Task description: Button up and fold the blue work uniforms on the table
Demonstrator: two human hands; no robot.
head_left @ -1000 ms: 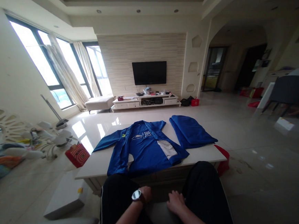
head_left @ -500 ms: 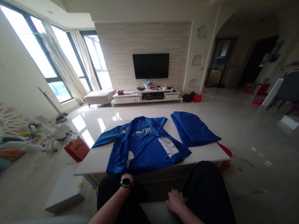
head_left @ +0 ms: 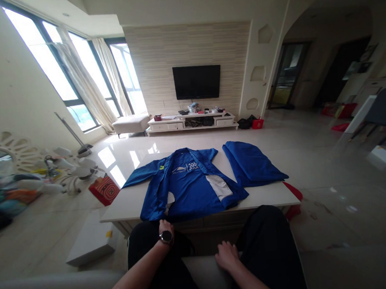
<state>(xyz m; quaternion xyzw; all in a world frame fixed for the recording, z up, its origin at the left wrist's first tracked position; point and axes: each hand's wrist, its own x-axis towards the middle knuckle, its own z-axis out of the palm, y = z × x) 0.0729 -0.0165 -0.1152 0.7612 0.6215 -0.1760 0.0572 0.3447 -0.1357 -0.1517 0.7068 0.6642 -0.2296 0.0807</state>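
Note:
A blue jacket [head_left: 152,196] lies opened out on the low white table [head_left: 270,196], with white pocket linings showing and a blue printed shirt [head_left: 196,184] between its front panels. My left hand [head_left: 165,230], with a dark watch at the wrist, is curled at the jacket's lower left hem above my left knee. Its fingertips are hidden, so I cannot tell whether it grips the cloth. My right hand [head_left: 227,254] rests against my right thigh, fingers bent and nothing visible in them. To the right of the jacket lies a folded blue garment [head_left: 256,164].
A white box [head_left: 90,241] and a red bag [head_left: 103,190] stand on the floor left of the table. Something red [head_left: 293,194] shows at its right end. Farther off are a TV [head_left: 197,82] and a low white cabinet [head_left: 165,126].
The view has shifted slightly, so the room sits a little to the right. My left hand is slightly nearer the jacket hem; my right hand stays at the thigh. The clothes lie as before.

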